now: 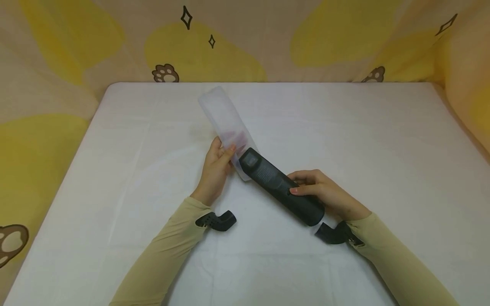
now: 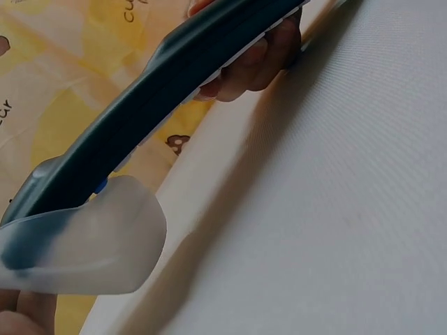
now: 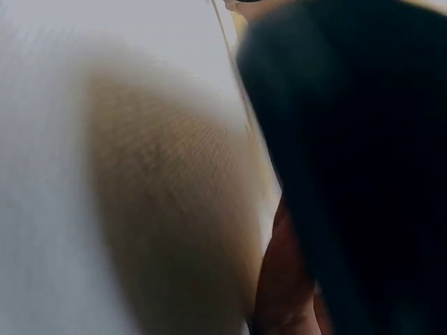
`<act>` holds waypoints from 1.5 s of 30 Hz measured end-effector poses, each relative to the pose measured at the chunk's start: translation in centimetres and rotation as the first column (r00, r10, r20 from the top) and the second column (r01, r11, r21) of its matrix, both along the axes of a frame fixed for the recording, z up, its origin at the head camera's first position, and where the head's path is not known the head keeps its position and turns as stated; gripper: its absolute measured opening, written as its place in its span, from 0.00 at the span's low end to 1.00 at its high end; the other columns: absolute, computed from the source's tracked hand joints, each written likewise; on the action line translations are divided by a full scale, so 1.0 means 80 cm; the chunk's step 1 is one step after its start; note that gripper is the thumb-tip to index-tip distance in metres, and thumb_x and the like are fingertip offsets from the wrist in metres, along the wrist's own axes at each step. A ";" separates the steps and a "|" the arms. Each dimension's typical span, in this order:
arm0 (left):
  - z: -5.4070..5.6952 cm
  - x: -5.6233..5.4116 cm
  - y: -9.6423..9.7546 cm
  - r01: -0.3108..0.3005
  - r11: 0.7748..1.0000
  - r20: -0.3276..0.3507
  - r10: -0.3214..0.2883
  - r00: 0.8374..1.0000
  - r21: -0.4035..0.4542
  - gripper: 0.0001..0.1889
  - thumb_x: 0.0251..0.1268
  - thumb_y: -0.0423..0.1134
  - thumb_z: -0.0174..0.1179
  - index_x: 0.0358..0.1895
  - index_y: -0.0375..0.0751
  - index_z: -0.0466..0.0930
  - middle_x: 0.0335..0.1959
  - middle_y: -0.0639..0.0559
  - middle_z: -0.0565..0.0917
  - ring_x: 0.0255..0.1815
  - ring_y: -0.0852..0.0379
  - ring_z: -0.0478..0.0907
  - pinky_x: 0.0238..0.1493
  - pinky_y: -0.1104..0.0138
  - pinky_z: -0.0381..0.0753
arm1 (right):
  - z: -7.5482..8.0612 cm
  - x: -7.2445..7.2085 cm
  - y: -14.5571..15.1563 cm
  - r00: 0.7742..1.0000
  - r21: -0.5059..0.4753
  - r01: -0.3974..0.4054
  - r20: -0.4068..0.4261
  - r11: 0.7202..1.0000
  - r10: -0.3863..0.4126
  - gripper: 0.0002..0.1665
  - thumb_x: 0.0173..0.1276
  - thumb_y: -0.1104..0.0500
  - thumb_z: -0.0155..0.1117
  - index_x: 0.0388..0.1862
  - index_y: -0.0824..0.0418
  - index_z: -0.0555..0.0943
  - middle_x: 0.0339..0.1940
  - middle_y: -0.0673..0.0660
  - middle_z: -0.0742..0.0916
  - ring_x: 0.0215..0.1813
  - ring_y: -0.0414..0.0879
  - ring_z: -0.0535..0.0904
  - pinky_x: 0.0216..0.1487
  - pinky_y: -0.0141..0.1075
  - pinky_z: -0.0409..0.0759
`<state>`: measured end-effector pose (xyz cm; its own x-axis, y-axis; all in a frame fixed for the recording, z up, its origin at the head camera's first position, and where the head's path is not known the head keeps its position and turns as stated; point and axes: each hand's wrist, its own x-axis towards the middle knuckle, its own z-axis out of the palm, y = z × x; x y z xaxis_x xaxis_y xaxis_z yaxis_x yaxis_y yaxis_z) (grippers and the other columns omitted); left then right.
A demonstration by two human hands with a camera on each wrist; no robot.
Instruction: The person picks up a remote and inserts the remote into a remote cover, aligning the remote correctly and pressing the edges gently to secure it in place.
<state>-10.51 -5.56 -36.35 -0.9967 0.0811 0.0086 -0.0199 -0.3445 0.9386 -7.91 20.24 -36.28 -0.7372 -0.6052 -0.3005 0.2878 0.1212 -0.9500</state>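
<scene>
One dk remote (image 1: 275,180), back side up in head view, slants w/ its upper end twd the L hand (image 1: 214,170) and its lower end by the R hand (image 1: 327,193), which grips it: thumb on the back, fingers curled under the key side acc. to L wrist view. Remote looks matte, dk green-blk, long & slightly curved; sq. panel nr its upper end, faint small print below that, too small to read. Pale keys & a small blue bit (image 2: 101,186) show along its underside. Held above the tbl (image 1: 383,148), w/ a shadow beneath.

Frosted, see-thru cover (image 1: 223,112) runs up-L from the remote's upper end, which overlaps it; can't tell if they touch. L hand pinches the cover just L of that end, thumb in front, fingers behind; pinkish patch shows thru the plastic. Tan sleeves (image 1: 164,259) come up on both sides below the remote, each w/ a blk curved pc. (image 1: 220,222) at the wrist. Beyond the remote, past the white tbl: yellow-&-cream cloth (image 1: 275,34) w/ paw prints.
</scene>
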 end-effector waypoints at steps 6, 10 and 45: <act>-0.001 0.003 0.002 0.062 0.998 0.014 -0.062 0.998 -0.010 0.08 0.71 0.27 0.45 0.48 0.40 0.61 0.29 0.56 0.74 0.36 0.64 0.71 0.41 0.73 0.71 | 0.000 0.001 0.002 0.996 0.031 -0.059 -0.061 0.998 0.061 0.22 0.63 0.65 0.61 0.55 0.74 0.74 0.39 0.56 0.85 0.40 0.45 0.80 0.42 0.34 0.79; -0.002 0.004 0.002 0.082 0.996 0.018 -0.082 0.996 -0.025 0.10 0.71 0.29 0.45 0.52 0.40 0.62 0.31 0.56 0.77 0.37 0.64 0.74 0.42 0.72 0.73 | -0.001 0.001 0.002 0.995 0.030 -0.067 -0.078 0.997 0.069 0.22 0.64 0.65 0.60 0.55 0.76 0.74 0.40 0.57 0.85 0.41 0.45 0.80 0.43 0.34 0.78; -0.003 0.003 0.002 0.021 0.989 -0.073 -0.031 0.997 -0.145 0.05 0.76 0.34 0.38 0.48 0.40 0.61 0.25 0.55 0.67 0.27 0.64 0.67 0.35 0.73 0.68 | 0.000 0.002 -0.004 0.995 0.047 0.065 -0.076 0.997 -0.062 0.20 0.63 0.63 0.58 0.52 0.74 0.75 0.37 0.57 0.84 0.34 0.45 0.80 0.35 0.35 0.79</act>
<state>-10.25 -5.42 -36.62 -0.9912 0.1127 0.0692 0.0449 -0.2061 0.9775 -7.72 19.92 -36.25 -0.7951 -0.5420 -0.2722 0.2254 0.1526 -0.9622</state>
